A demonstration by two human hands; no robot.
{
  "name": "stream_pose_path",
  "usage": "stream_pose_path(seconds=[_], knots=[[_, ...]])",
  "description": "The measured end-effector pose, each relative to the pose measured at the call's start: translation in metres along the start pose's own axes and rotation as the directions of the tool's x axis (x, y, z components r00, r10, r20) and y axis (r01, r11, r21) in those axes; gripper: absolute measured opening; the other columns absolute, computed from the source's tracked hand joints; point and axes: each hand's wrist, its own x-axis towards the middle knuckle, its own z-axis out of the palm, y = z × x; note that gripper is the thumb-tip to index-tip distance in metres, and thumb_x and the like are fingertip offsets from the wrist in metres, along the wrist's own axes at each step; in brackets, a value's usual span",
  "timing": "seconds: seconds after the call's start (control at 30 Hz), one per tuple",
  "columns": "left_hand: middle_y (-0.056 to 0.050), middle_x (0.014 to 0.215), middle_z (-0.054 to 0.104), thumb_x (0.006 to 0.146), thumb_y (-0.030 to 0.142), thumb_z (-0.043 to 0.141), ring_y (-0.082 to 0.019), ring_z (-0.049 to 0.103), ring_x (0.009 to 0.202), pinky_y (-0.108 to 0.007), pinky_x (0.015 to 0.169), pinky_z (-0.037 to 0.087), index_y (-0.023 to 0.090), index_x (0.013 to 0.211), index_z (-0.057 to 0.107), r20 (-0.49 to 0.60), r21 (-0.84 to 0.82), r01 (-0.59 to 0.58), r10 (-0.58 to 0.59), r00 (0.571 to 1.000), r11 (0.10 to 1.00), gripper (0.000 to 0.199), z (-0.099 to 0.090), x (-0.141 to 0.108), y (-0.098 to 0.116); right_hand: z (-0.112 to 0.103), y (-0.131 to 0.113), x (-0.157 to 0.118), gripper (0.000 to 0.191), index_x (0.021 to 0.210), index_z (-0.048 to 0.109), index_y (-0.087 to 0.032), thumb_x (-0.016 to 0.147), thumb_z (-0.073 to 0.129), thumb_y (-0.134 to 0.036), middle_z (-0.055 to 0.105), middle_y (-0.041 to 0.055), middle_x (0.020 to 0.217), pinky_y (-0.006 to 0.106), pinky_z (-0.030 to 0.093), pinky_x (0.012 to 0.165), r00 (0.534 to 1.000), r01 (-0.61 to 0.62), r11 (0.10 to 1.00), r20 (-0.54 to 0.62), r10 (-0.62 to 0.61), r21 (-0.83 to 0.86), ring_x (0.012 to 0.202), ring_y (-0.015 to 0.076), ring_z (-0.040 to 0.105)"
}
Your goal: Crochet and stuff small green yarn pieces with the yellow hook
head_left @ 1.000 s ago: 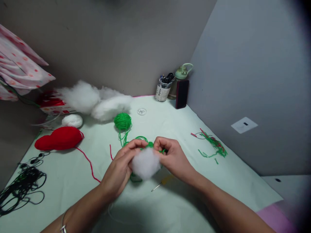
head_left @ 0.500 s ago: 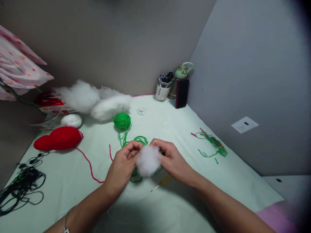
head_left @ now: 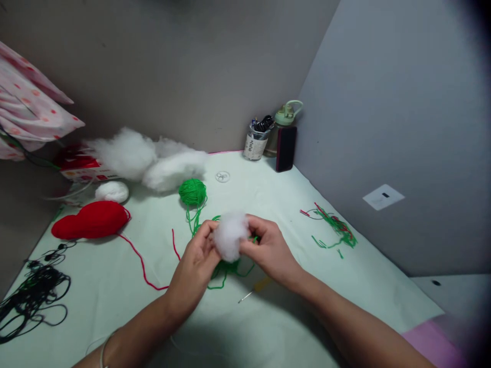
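Observation:
A fluffy white tuft of fibre stuffing point(head_left: 230, 237) is held between both hands above the table. My left hand point(head_left: 200, 255) pinches its left side, and my right hand point(head_left: 268, 248) grips its right side with thumb and fingers. Loose green yarn point(head_left: 226, 268) lies beneath the tuft, partly hidden by it and the hands. A green yarn ball point(head_left: 193, 192) sits just beyond. Below my right hand lies a crochet hook with a yellow handle point(head_left: 261, 284), its metal tip pointing left.
Left stand a red yarn skein point(head_left: 92, 220), white yarn ball point(head_left: 112, 191), tangled black yarn point(head_left: 36, 291) and a heap of white stuffing point(head_left: 153, 158). At the back are a pen jar point(head_left: 255, 143), bottle point(head_left: 286, 115) and phone point(head_left: 286, 148). Yarn scraps point(head_left: 337, 227) lie right.
Both hands have lifted the white stuffing slightly up and away, and its shape has turned between the fingers. More of the green yarn below it shows.

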Motion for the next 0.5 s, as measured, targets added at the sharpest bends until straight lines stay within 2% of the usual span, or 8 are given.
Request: stream_pose_path(seconds=[0.13, 0.23, 0.37, 0.5], knots=[[-0.006, 0.105, 0.072, 0.076, 0.023, 0.085, -0.020, 0.066, 0.099, -0.030, 0.089, 0.050, 0.020, 0.100, 0.064, 0.033, -0.099, 0.033, -0.030, 0.999, 0.994, 0.033, 0.002, 0.002, -0.002, -0.003, 0.000, 0.004, 0.012, 0.064, 0.047, -0.021, 0.068, 0.058, -0.020, 0.043, -0.0048, 0.066, 0.025, 0.036, 0.064, 0.999, -0.040, 0.998, -0.013, 0.041, 0.041, 0.067, 0.0119, 0.042], [-0.006, 0.102, 0.074, 0.076, 0.028, 0.086, -0.022, 0.067, 0.097, -0.032, 0.089, 0.051, 0.019, 0.096, 0.065, -0.001, -0.097, 0.044, -0.044, 0.999, 0.994, 0.031, 0.000, 0.004, -0.005, -0.001, -0.003, 0.001, 0.010, 0.067, 0.051, -0.021, 0.073, 0.058, -0.024, 0.044, -0.0046, 0.065, 0.025, 0.036, 0.062, 0.997, -0.055, 0.996, 0.051, 0.052, 0.074, 0.066, 0.0120, 0.042], [-0.001, 0.086, 0.070, 0.078, 0.025, 0.079, -0.018, 0.063, 0.084, -0.028, 0.080, 0.049, 0.020, 0.089, 0.064, -0.055, 0.047, -0.005, 0.007, 0.998, 0.999, 0.019, -0.007, 0.007, -0.009, 0.002, -0.008, -0.007, 0.011, 0.070, 0.051, -0.021, 0.080, 0.055, -0.023, 0.044, -0.0046, 0.068, 0.025, 0.033, 0.060, 0.992, 0.012, 1.000, 0.129, -0.013, 0.010, 0.065, 0.0110, 0.039], [0.003, 0.075, 0.061, 0.076, 0.018, 0.068, -0.016, 0.054, 0.074, -0.026, 0.071, 0.044, 0.021, 0.078, 0.059, -0.073, 0.211, -0.061, 0.078, 0.994, 0.976, 0.010, -0.011, 0.009, -0.009, 0.005, -0.011, -0.014, 0.015, 0.073, 0.045, -0.022, 0.075, 0.057, -0.015, 0.038, -0.0074, 0.066, 0.024, 0.028, 0.058, 0.968, 0.060, 0.996, 0.247, -0.042, -0.065, 0.061, 0.0093, 0.034]])
